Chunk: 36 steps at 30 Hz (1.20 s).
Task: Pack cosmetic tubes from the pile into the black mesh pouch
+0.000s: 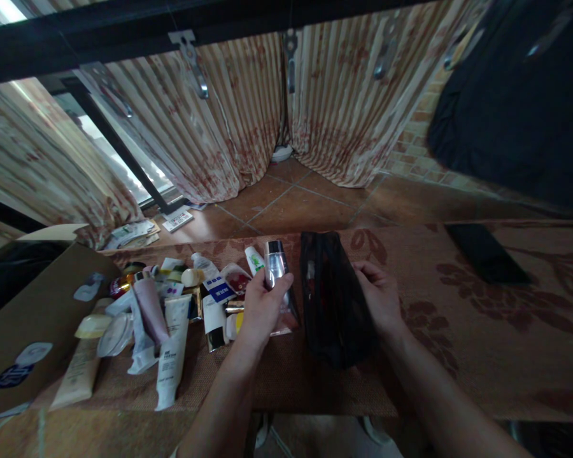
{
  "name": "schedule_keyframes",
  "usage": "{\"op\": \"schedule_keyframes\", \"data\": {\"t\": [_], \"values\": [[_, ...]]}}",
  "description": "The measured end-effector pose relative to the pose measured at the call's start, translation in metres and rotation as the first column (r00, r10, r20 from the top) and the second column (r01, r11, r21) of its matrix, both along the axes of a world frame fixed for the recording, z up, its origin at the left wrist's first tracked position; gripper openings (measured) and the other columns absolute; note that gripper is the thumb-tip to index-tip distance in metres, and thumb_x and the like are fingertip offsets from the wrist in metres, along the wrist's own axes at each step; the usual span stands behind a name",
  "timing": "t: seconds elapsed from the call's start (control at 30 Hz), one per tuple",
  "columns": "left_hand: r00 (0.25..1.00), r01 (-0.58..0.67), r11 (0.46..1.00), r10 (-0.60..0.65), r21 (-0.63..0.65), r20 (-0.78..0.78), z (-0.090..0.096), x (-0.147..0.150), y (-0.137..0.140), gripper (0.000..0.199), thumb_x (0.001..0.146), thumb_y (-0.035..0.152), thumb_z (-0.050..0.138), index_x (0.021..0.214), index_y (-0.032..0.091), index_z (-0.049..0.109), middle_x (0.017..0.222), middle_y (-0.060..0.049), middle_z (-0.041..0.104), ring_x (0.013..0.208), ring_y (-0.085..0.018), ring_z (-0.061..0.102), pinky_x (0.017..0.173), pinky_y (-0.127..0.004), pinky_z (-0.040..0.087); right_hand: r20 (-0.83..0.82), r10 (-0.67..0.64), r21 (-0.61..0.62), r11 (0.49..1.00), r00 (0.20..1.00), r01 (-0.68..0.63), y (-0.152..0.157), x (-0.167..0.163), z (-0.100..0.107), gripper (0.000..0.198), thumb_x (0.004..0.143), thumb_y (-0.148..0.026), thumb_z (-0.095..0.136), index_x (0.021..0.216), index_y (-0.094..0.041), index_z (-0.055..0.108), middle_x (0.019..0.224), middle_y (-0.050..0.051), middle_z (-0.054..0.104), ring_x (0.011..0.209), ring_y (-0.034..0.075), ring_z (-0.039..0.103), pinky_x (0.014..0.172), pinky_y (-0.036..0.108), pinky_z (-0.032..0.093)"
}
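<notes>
A squeeze tube [275,264] with a dark cap and shiny silver upper part is in my left hand [260,305], its cap end pointing away from me. Just right of it, a black mesh pouch [351,305] stands on the cloth-covered table with its top gaping. My right hand [379,299] grips the pouch's right side; some of those fingertips are hidden behind the mesh. Dim items show inside the pouch, too dark to name. Left of my left hand lies a pile of cosmetics, including a white tube [173,346], a pink bottle [150,305] and a beige tube [79,369].
An open cardboard box [48,312] stands at the table's left end with something black inside. A dark flat phone-like slab [488,253] lies at the right. Beyond the table are striped curtains [210,121], a tiled floor [296,197] and a hanging dark cloth item [516,108].
</notes>
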<state>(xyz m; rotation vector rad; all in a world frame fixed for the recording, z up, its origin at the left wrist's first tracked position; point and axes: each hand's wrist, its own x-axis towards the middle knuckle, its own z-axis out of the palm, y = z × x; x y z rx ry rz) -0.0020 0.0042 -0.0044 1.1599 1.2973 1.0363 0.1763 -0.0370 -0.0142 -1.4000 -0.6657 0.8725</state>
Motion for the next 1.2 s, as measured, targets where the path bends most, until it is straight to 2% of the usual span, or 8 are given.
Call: {"op": "schedule_keyframes", "data": {"t": [0.37, 0.9, 1.2], "values": [[1.000, 0.011, 1.000, -0.011, -0.006, 0.001, 0.0005, -0.0001, -0.0007, 0.028, 0.068, 0.040, 0.071, 0.073, 0.016, 0.056, 0.062, 0.004, 0.051, 0.058, -0.011, 0.044, 0.056, -0.023, 0.034, -0.035, -0.004, 0.003, 1.000, 0.999, 0.004, -0.0004, -0.0001, 0.0006, 0.020, 0.064, -0.037, 0.070, 0.061, -0.018, 0.062, 0.052, -0.004, 0.058, 0.045, 0.010, 0.048, 0.044, 0.021, 0.036], [0.999, 0.025, 1.000, -0.025, -0.006, 0.023, -0.0030, -0.0008, 0.0000, 0.029, 0.069, 0.041, 0.071, 0.075, 0.016, 0.057, 0.063, 0.003, 0.052, 0.059, -0.011, 0.044, 0.056, -0.023, 0.035, -0.001, -0.006, 0.016, 1.000, 1.000, 0.006, -0.0002, 0.0005, 0.0000, 0.019, 0.065, -0.036, 0.068, 0.060, -0.019, 0.062, 0.053, -0.003, 0.058, 0.046, 0.010, 0.047, 0.045, 0.021, 0.036], [1.000, 0.020, 1.000, -0.020, 0.009, -0.010, -0.0016, -0.0012, 0.0001, 0.029, 0.068, 0.041, 0.071, 0.072, 0.016, 0.056, 0.061, 0.004, 0.050, 0.058, -0.010, 0.044, 0.055, -0.023, 0.033, -0.034, -0.017, -0.017, 1.000, 0.999, 0.016, 0.0000, -0.0003, 0.0013, 0.017, 0.063, -0.034, 0.069, 0.061, -0.018, 0.064, 0.052, -0.004, 0.058, 0.045, 0.009, 0.047, 0.043, 0.020, 0.035]]}}
